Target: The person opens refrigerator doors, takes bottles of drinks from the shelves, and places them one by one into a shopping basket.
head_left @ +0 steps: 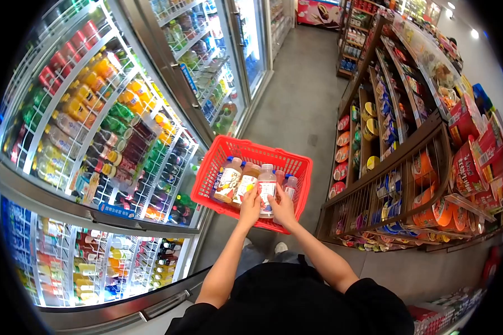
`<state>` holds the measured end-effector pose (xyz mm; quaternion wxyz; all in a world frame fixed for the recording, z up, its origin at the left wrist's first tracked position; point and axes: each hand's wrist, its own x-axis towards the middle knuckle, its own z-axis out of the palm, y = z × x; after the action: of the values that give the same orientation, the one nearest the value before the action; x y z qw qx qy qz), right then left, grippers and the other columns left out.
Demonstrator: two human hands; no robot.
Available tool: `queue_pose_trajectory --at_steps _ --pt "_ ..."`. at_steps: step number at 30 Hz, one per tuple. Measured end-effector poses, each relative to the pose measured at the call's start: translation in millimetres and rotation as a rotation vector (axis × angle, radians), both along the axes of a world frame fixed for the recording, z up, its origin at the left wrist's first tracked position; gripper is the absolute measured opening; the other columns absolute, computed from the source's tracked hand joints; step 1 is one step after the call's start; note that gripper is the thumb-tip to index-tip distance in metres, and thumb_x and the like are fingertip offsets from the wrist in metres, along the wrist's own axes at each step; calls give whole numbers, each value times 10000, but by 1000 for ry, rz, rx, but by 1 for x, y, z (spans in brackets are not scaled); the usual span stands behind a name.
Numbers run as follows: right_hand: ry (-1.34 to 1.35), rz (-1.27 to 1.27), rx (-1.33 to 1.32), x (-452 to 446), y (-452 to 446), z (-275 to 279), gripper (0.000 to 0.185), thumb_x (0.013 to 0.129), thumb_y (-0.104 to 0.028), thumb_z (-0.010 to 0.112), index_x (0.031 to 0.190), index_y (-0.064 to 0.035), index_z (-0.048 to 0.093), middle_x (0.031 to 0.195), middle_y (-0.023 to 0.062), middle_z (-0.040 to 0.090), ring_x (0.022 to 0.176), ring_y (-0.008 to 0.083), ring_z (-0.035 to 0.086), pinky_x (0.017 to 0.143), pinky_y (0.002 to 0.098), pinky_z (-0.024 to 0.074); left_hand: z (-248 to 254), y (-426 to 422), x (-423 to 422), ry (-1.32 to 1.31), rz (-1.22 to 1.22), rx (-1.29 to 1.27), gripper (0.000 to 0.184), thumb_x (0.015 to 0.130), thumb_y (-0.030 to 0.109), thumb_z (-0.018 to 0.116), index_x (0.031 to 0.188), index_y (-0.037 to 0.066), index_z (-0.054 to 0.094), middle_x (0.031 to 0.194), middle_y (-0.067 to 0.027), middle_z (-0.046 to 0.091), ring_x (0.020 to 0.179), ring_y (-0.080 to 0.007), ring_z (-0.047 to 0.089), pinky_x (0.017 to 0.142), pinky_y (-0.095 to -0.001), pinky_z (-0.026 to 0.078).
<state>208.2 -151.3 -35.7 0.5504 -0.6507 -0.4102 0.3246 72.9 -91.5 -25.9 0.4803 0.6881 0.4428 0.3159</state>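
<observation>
Both of my hands are over a red plastic basket (222,207). My left hand (251,205) and my right hand (283,208) are closed around a clear bottle with a white and pink label (266,190), one on each side. To the left of it in the basket are a bottle with a cream label (228,181) and another with a yellowish label (247,183). A smaller bottle (290,187) shows beside my right hand. More blue-capped items lie partly hidden behind them.
A glass-doored drinks cooler (151,220) runs along the left, its shelves full of bottles and cans. Snack shelves (385,215) with a curved wire rack stand at the right. Grey floor (299,84) stretches between them, and a red chest freezer (318,14) is at the far end.
</observation>
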Motion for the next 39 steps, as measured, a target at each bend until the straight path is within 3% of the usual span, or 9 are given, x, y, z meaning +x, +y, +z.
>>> queue_pose_trajectory --at_steps 4,7,9,17,20,21,26,32,39 --pt "-110 -39 -252 1 4 -5 670 899 -269 625 1446 17 364 1124 267 587 1036 366 602 876 418 480 -4 4 4 151 -120 159 479 942 57 501 1413 5 437 1248 -223 539 1091 -334 563 956 -376 442" --pt "-47 -7 -294 -6 5 -26 672 898 -268 614 1432 51 362 1177 301 561 1059 397 584 913 422 465 -17 4 6 151 -198 124 512 931 40 490 1428 -30 386 1397 -256 447 1290 -367 447 1076 -388 351" --pt "-251 -90 -200 -11 3 -34 657 919 -295 600 1431 45 368 1148 274 597 1011 336 619 883 385 477 -10 5 0 139 -293 173 590 911 -8 455 1469 -47 267 1478 -304 325 1391 -421 304 1123 -417 299" --pt "-189 -38 -303 -14 -2 -3 713 917 -361 609 1425 74 363 1141 262 578 1059 340 587 916 375 458 -2 22 -15 62 -348 68 593 919 25 490 1463 -60 270 1464 -287 361 1383 -390 344 1112 -396 319" --pt "-141 -49 -340 -21 1 -4 735 888 -320 629 1426 89 342 1261 281 519 1173 370 526 1014 384 408 18 20 -15 68 -303 -28 569 926 34 487 1456 -52 298 1434 -281 401 1355 -388 386 1090 -400 351" --pt "-257 -95 -271 -24 4 -9 727 868 -303 676 1421 67 383 1132 221 580 945 241 580 839 331 475 18 17 -15 118 -260 100 547 933 39 482 1449 -43 320 1410 -270 429 1320 -391 425 1063 -414 385" --pt "-249 -73 -228 -21 -2 -12 663 858 -289 697 1392 15 446 1132 206 597 929 242 617 829 337 500 15 18 -22 165 -223 256 507 924 21 495 1417 -22 388 1323 -260 507 1246 -407 487 1018 -432 430" --pt "-193 -71 -222 -21 -10 -6 589 865 -211 690 1370 -3 472 1176 204 600 1034 273 626 904 360 497 -16 36 -30 -158 -195 -175 408 932 34 571 1332 -18 510 1237 -188 589 1091 -234 625 878 -333 539" --pt "-29 -92 -78 -12 -27 27 440 898 -66 605 1330 -35 525 1174 142 604 1017 194 623 844 305 525 13 25 -33 -87 -97 -175 311 932 62 592 1227 -35 590 1063 -130 675 960 -166 664 824 -278 534"
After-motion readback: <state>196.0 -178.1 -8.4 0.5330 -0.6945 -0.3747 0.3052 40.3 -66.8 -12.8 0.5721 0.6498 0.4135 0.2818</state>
